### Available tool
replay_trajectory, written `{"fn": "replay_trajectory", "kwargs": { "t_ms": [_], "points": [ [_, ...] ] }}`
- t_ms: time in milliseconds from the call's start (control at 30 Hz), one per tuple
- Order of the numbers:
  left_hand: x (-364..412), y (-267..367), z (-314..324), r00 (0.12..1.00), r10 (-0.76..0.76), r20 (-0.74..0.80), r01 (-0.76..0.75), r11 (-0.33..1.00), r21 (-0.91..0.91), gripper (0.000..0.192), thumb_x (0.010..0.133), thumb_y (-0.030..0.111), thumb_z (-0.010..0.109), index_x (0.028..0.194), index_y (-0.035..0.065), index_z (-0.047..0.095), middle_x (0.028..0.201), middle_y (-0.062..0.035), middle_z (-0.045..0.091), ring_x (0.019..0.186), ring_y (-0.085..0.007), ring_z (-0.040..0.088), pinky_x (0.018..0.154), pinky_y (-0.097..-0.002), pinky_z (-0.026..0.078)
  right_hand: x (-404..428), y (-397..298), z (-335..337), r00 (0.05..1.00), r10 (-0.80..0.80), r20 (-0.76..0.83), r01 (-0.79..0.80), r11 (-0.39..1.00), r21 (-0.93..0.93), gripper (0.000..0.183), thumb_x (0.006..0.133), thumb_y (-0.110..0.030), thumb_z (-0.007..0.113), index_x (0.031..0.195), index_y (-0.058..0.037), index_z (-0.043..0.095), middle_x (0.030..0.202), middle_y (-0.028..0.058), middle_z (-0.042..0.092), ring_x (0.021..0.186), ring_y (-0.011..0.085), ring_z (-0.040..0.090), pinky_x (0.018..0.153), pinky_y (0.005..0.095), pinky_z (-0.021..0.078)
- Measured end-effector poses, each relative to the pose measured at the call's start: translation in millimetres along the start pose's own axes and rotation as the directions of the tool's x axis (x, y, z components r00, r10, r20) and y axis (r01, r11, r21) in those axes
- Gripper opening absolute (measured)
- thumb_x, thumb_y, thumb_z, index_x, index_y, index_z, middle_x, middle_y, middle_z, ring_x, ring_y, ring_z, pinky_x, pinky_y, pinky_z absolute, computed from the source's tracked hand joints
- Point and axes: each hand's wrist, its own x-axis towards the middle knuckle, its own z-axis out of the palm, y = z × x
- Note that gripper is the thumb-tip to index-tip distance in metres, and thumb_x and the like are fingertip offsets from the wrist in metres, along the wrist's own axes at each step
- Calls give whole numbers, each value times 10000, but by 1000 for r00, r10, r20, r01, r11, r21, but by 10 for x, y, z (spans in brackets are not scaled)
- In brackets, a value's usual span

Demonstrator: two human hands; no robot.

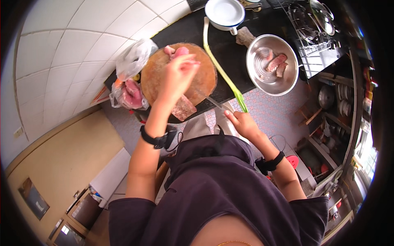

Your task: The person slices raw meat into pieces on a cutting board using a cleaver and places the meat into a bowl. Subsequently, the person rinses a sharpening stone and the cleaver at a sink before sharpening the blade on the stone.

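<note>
My right hand (245, 125) grips a knife (214, 102) at the counter's front edge, its thin blade slanting over the round wooden chopping board (198, 50). My left hand (180, 73) hovers over the board with bent fingers, and whether anything is between them is unclear. Just beyond its fingers lie small pieces of pink meat (181, 51). A thick slab of reddish meat (184, 109) rests at the board's near edge, partly hidden by my left forearm.
Left of the board sit a plastic bag of raw meat (133, 93) and a crumpled clear bag (135, 58). A scallion (218, 63) lies along its right. Farther right stands a steel bowl (257, 80) holding meat pieces (276, 63); a white enamel pan (224, 13) is behind.
</note>
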Motion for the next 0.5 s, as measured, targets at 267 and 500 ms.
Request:
{"fn": "replay_trajectory", "kwargs": {
  "t_ms": [267, 500],
  "points": [
    [-1483, -856, -384, 966, -122, -227, 207, 893, 400, 861, 683, 307, 870, 1322, -61, 427, 1294, -249, 483, 1212, -363, 491, 1031, -447, 402, 152, -246, 19, 1000, 3, 26, -1, 998, -57, 836, 936, -712, 348, 781, 51, 653, 755, 297, 628, 787, 460, 629, 746, 498, 485],
    [-1629, -1077, -98, 671, -738, -72, 582, 584, -566, 648, 808, 220, 813, 1273, -39, 444, 1111, -132, 603, 981, -209, 635, 835, -342, 531, 194, -348, 217, 999, 5, 33, -3, 997, -82, 841, 940, -706, 350, 755, 62, 640, 749, 309, 623, 771, 465, 626, 737, 510, 482]
  ]
}}
